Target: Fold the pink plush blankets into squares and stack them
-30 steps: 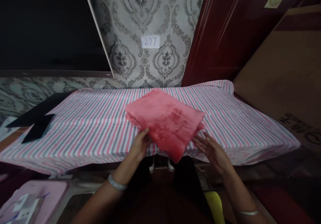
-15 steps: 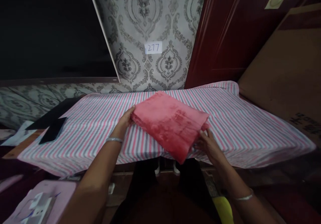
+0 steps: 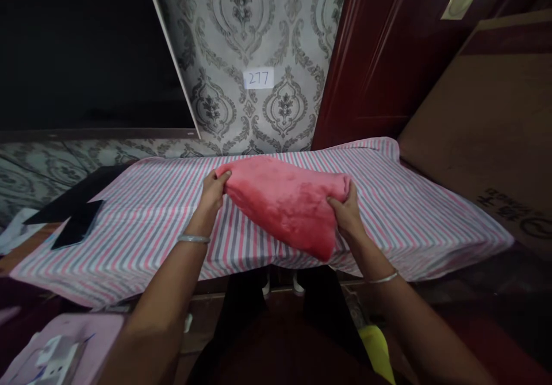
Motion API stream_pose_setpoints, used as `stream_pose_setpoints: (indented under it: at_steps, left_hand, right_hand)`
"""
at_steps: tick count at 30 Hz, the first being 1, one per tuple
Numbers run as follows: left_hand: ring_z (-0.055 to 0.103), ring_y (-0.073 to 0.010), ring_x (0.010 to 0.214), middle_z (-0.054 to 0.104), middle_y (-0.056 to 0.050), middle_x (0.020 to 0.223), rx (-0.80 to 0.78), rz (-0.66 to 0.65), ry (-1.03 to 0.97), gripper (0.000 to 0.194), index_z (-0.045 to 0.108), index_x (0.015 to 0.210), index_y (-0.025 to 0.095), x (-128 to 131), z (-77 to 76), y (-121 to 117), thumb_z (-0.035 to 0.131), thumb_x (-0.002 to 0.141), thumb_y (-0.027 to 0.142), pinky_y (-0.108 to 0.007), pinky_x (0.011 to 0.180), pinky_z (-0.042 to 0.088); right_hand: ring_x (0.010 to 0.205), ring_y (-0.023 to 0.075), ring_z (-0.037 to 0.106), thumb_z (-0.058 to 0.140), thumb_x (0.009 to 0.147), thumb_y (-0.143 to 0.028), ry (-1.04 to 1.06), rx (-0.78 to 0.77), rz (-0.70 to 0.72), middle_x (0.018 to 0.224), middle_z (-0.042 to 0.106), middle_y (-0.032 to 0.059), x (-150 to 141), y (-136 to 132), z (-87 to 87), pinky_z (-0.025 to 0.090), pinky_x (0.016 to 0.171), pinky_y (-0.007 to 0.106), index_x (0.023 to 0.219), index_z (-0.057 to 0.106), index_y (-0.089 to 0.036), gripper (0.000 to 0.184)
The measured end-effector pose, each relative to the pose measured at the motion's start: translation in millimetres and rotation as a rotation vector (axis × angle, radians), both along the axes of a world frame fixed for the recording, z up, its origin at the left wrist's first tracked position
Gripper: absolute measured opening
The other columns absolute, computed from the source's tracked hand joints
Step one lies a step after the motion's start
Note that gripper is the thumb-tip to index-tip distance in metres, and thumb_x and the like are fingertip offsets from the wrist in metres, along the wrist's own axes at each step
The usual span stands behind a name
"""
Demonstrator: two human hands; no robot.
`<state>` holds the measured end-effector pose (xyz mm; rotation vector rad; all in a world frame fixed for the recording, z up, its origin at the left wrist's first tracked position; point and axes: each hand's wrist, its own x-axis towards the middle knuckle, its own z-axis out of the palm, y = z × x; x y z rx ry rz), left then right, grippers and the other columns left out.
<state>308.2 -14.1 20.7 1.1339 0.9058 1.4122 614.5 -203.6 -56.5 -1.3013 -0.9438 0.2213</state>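
A folded red plush cloth (image 3: pixel 282 201), soft and thick like a towel, is stretched between my two hands above the striped tablecloth (image 3: pixel 164 218). My left hand (image 3: pixel 214 189) pinches its far left corner, thumb on top. At the right end, my right hand (image 3: pixel 346 209) grips the folded edge, with the thumb on the near face and the fingers behind. The lower right part of the cloth hangs down toward the table's front edge. Whether its underside touches the table cannot be made out.
A dark phone (image 3: pixel 78 225) lies on the left of the table, near a black flat sheet (image 3: pixel 81 192). A large cardboard box (image 3: pixel 483 120) stands at the right. Behind are a television screen (image 3: pixel 86 51) and a paper marked 277 (image 3: pixel 259 78). A power strip (image 3: pixel 58 365) sits lower left.
My right hand has moved up and now grips the cloth's right edge with the thumb over it. The cloth has turned more level, its right end raised. My left hand has shifted slightly up and left.
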Motion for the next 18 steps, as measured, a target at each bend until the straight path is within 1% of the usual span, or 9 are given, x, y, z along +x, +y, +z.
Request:
stream_pose_setpoints:
  at_steps: [2,5,7,8,10,12,14,16,18]
  left_hand:
    - [0.061,-0.0141,0.074,0.069,0.001,0.079,0.139,0.056,-0.017,0.044,0.069,0.086,0.016,-6,16.6,-10,0.086,0.052,0.039,-0.026,0.074,0.051]
    - [0.064,-0.0148,0.085,0.069,0.001,0.085,0.313,0.18,-0.04,0.04,0.068,0.088,0.017,-22,33.4,-35,0.084,0.062,0.042,-0.028,0.086,0.051]
    - [0.065,-0.0161,0.09,0.07,0.0,0.09,0.33,0.226,-0.043,0.04,0.068,0.092,0.018,-34,31.8,-58,0.083,0.067,0.045,-0.029,0.091,0.052]
    - [0.066,-0.0169,0.09,0.07,-0.001,0.091,0.302,0.224,-0.029,0.042,0.068,0.093,0.018,-40,26.2,-70,0.083,0.068,0.048,-0.03,0.091,0.052]
    - [0.067,-0.0194,0.089,0.072,-0.003,0.091,0.181,0.171,0.05,0.05,0.069,0.096,0.017,-52,7.2,-93,0.085,0.066,0.055,-0.032,0.09,0.053]
    - [0.068,-0.0227,0.087,0.074,-0.005,0.087,0.009,0.044,0.191,0.061,0.07,0.095,0.015,-64,-16.8,-110,0.088,0.058,0.061,-0.034,0.085,0.054]
    - [0.068,-0.0232,0.081,0.073,-0.005,0.082,-0.138,-0.063,0.296,0.069,0.07,0.094,0.014,-76,-37.5,-121,0.089,0.051,0.065,-0.032,0.076,0.054]
    - [0.065,-0.0201,0.072,0.071,-0.002,0.076,-0.21,-0.103,0.346,0.069,0.07,0.091,0.016,-86,-48.9,-126,0.088,0.051,0.068,-0.029,0.065,0.051]
    - [0.061,-0.0169,0.067,0.068,0.0,0.074,-0.207,-0.09,0.358,0.064,0.069,0.087,0.017,-92,-50.4,-126,0.088,0.053,0.068,-0.025,0.061,0.048]
  right_hand:
    - [0.157,0.0285,0.025,0.072,0.076,-0.038,-0.025,0.028,0.019,0.17,0.025,0.0132,16,14,28.0,0.026,0.127,0.05,0.163,0.024,-0.022,0.101]
    - [0.154,0.0283,0.032,0.074,0.077,-0.04,-0.1,0.065,0.144,0.167,0.035,0.0118,36,37,68.3,0.028,0.126,0.048,0.159,0.036,-0.023,0.092]
    - [0.149,0.0282,0.041,0.076,0.077,-0.041,-0.122,0.061,0.235,0.163,0.042,0.0103,43,50,80.4,0.033,0.124,0.047,0.155,0.042,-0.024,0.086]
    - [0.144,0.0282,0.046,0.076,0.077,-0.041,-0.113,0.047,0.272,0.16,0.047,0.0103,44,56,79.8,0.037,0.121,0.047,0.154,0.045,-0.024,0.084]
    - [0.133,0.0281,0.057,0.075,0.077,-0.04,-0.083,-0.02,0.313,0.15,0.058,0.0111,42,62,65.8,0.045,0.114,0.046,0.15,0.05,-0.022,0.08]
    - [0.12,0.0281,0.064,0.073,0.076,-0.042,-0.061,-0.158,0.298,0.135,0.069,0.0106,36,62,40.6,0.052,0.105,0.047,0.144,0.057,-0.021,0.073]
    - [0.107,0.0274,0.069,0.07,0.077,-0.044,-0.024,-0.318,0.233,0.117,0.076,0.0093,31,55,13.9,0.056,0.095,0.045,0.136,0.064,-0.019,0.064]
    - [0.092,0.0253,0.071,0.067,0.079,-0.047,0.055,-0.409,0.157,0.101,0.078,0.0082,30,39,-5.9,0.059,0.085,0.042,0.13,0.067,-0.018,0.058]
    - [0.08,0.0225,0.071,0.065,0.081,-0.051,0.131,-0.404,0.097,0.091,0.076,0.0078,31,17,-15.8,0.059,0.075,0.037,0.124,0.069,-0.017,0.055]
